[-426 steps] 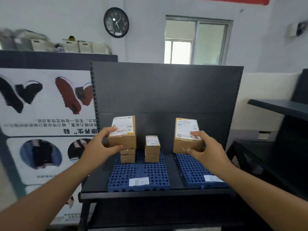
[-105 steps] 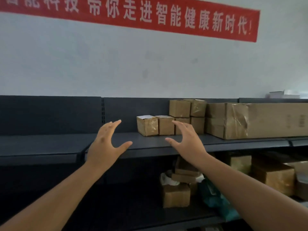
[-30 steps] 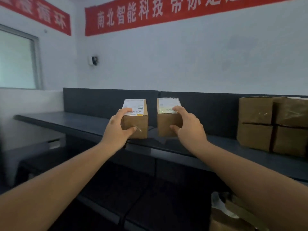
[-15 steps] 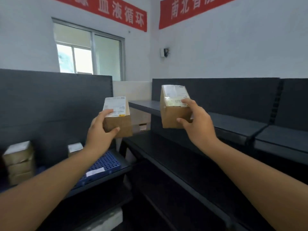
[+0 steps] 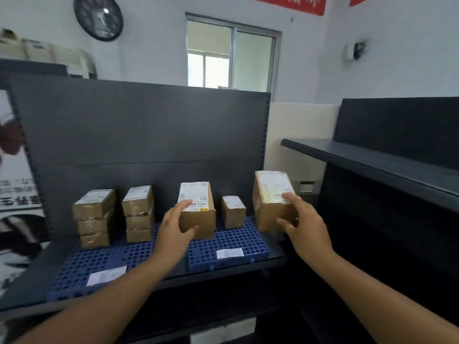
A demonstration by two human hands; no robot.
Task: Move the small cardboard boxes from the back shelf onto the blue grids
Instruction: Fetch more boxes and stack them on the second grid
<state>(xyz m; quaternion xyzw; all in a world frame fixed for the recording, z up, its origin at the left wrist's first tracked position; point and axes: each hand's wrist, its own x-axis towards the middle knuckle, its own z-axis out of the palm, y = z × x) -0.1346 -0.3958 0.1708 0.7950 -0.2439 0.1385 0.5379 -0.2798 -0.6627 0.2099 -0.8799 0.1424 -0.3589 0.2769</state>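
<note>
Box labels (image 5: 196, 196) under my fingers: print too small. Red banner (image 5: 295, 2) characters cropped, poster (image 5: 17, 194) text blurred, all unreadable.

Stockroom; dark metal shelving (image 5: 139, 135), labelled parcels (image 5: 94, 211), wall clock (image 5: 98, 17)

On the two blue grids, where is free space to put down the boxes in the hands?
Right grid: bare front strip around its white label, before the small box. Left grid: open front half, before the two stacks. Crowded: both back rows, where left hand and right hand hold boxes.
</note>
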